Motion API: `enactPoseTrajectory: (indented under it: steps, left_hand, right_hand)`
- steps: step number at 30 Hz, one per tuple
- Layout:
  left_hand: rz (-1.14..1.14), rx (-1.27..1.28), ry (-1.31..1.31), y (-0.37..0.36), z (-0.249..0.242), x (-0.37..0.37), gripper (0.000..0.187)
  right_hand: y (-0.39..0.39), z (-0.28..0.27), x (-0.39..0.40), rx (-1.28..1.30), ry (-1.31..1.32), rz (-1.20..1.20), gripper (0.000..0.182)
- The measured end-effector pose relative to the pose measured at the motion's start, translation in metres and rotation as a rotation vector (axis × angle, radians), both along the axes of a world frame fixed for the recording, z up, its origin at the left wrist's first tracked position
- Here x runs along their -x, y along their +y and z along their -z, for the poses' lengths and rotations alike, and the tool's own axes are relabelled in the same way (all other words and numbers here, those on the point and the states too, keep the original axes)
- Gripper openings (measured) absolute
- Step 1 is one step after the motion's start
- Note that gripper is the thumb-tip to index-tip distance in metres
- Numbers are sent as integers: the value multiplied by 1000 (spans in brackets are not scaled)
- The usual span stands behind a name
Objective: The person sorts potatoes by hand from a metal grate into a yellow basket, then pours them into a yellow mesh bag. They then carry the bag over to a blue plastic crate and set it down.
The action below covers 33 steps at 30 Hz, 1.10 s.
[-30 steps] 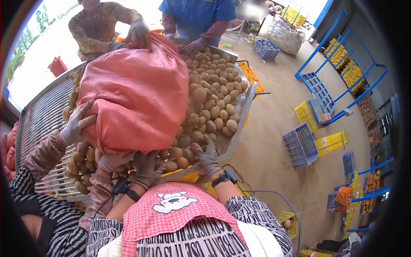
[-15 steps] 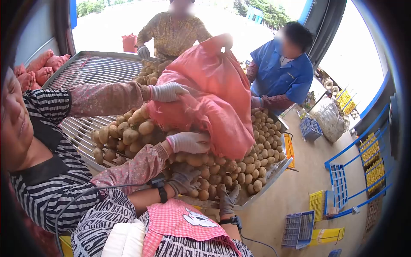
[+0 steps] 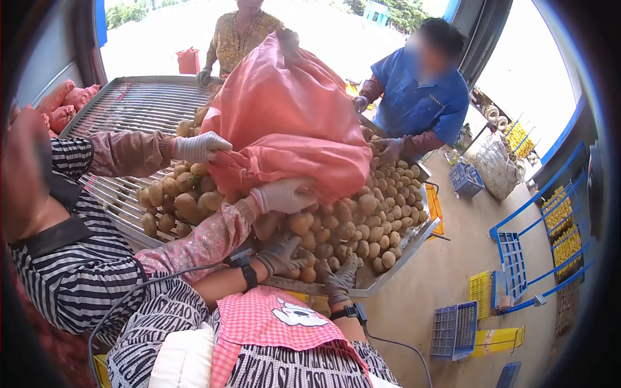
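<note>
Potatoes (image 3: 388,223) lie heaped on a slatted metal sorting table (image 3: 142,97). My left hand (image 3: 281,254), in a grey glove, rests against the near side of the heap with its fingers apart. Also gloved in grey, my right hand (image 3: 340,279) touches potatoes at the table's near edge, fingers stretched upward and grasping nothing. Above the heap hangs a large red sack (image 3: 278,110), tipped over the potatoes. A co-worker at my left grips its side and lower edge with white-gloved hands (image 3: 284,195). The sack hides part of the heap.
A person in a blue shirt (image 3: 420,97) stands at the right, one gloved hand on potatoes. Another person (image 3: 239,39) stands behind the sack. Filled red sacks (image 3: 65,103) lie at far left. Blue crates (image 3: 454,330) and a yellow crate (image 3: 480,291) are on the floor.
The sack has shifted left and its lower edge has lifted, showing more potatoes. My right hand has moved slightly up along the heap. The blue-shirted person's hand has reached onto the potatoes.
</note>
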State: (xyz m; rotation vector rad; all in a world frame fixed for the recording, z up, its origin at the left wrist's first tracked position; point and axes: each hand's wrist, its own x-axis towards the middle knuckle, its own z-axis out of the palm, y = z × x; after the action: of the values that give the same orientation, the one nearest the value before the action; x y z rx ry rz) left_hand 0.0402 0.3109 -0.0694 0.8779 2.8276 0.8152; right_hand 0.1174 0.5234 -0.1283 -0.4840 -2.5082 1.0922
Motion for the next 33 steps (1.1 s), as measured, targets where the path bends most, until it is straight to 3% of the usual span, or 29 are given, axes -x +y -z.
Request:
enactPoseTrajectory:
  steps: [4,6,10,13,16,18,22,24,31,33]
  left_hand:
    - [34,9,-67,-7,-2,-2,59]
    - [106,-25,-119,-18,5,0,50]
    - [284,-149,-18,-40,59,6,39]
    - [301,-76,-114,-45,37,0,34]
    - [301,8,-239,-39,15,-2,34]
    - [177,-287,-622,-40,26,3,36]
    - [203,-309,-766,-44,19,2,37]
    - [88,-335,-1000,-44,1,-1,37]
    - [71,-431,-1165,-47,16,11,39]
    - [64,-586,-1266,-46,20,11,36]
  right_hand:
    - [-1,-2,-4,-20,-37,-11,103]
    - [2,5,-2,-68,-39,-32,105]
    - [2,12,0,-71,-24,-31,106]
    - [2,6,1,-77,-59,-35,106]
    - [2,6,1,-69,-62,-46,103]
    - [2,9,3,-25,-42,-54,103]
    - [0,12,3,18,20,-26,96]
    - [0,15,3,-3,57,3,92]
    - [6,22,6,45,101,-43,85]
    - [6,18,7,56,109,-49,85]
